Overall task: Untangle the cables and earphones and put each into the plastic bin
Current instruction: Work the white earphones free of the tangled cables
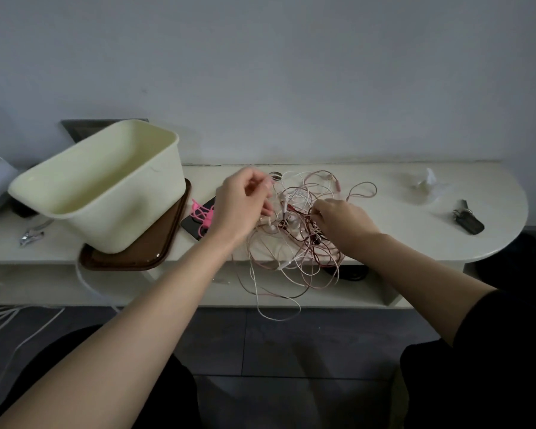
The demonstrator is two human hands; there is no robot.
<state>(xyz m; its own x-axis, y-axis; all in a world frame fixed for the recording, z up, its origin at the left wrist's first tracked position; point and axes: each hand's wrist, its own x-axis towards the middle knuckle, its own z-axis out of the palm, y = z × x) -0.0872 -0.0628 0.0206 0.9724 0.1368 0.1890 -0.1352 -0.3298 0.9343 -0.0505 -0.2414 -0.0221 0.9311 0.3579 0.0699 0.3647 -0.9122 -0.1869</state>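
Pale desk (415,239), centre frame: left hand (245,202) and right hand (342,221) each grip strands of the tangle (294,246). Untangling under way; plastic bin (130,224) empty. Next, by judgement: draw one strand free.

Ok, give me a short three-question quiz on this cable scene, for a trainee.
1. True or false: a cable already lies inside the plastic bin.
2. Multiple choice: the bin stands on A) a brown tray; B) the floor; C) a black phone.
3. Short answer: of the left hand and the right hand, how many are gripping strands of the tangle of cables?

Key: 1 false, the bin looks empty; 2 A; 3 two, both hands.
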